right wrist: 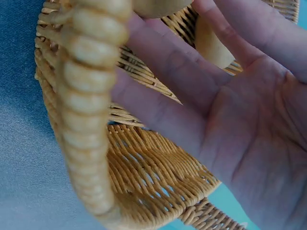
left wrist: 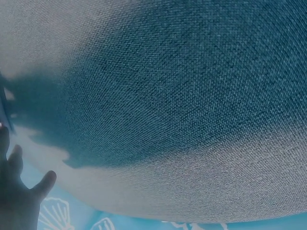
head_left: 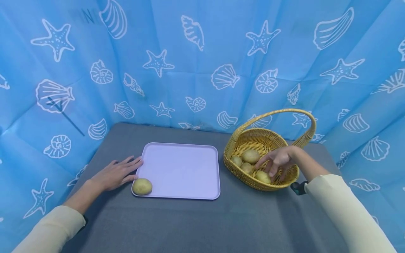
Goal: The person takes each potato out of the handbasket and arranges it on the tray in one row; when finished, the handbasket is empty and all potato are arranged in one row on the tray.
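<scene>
On the grey-covered table, a lilac tray [head_left: 180,172] bears one potato [head_left: 142,187] at its near left corner. My left hand [head_left: 117,174] lies with fingers spread at the tray's left edge, thumb close by that potato. To the right stands a yellow wicker basket [head_left: 239,177] with several potatoes [head_left: 251,156] in it. My right hand [head_left: 281,160] reaches down inside, under the handle, its fingers near the front potato [head_left: 263,177]. The right wrist view shows that hand's palm [right wrist: 249,129] with loosely extended fingers, beside a potato [right wrist: 211,45].
The arched basket handle [head_left: 269,114] rises over the right wrist. A blue curtain [head_left: 196,63] with white shell and starfish prints hangs behind and at both sides of the table. Grey cloth [head_left: 190,225] covers the tabletop in front of the tray.
</scene>
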Demonstrator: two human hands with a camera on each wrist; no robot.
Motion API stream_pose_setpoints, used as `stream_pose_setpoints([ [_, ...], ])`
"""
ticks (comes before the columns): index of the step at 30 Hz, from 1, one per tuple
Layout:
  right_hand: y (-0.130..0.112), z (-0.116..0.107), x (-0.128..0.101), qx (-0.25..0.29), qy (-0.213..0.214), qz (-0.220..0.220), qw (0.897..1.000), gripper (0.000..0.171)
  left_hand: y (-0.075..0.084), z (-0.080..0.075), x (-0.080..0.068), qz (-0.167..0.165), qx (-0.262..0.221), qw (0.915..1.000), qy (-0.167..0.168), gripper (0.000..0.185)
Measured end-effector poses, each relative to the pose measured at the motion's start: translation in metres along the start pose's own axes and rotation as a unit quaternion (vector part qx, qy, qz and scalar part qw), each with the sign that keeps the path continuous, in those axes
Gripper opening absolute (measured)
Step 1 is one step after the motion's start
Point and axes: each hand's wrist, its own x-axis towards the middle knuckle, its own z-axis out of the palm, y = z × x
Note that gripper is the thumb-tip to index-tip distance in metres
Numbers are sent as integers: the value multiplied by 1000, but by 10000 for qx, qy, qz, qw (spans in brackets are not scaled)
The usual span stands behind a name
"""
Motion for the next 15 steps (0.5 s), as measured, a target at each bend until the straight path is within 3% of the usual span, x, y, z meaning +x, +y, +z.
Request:
stream_pose_setpoints([
  [8,-13,11,5,-374,105,153,9991,66,-2,0,0,-66,125,9998,-119,66],
  [15,-17,13,11,-860,-31,-25,9963,53,-2,0,2,-50,153,9998,-138,66],
])
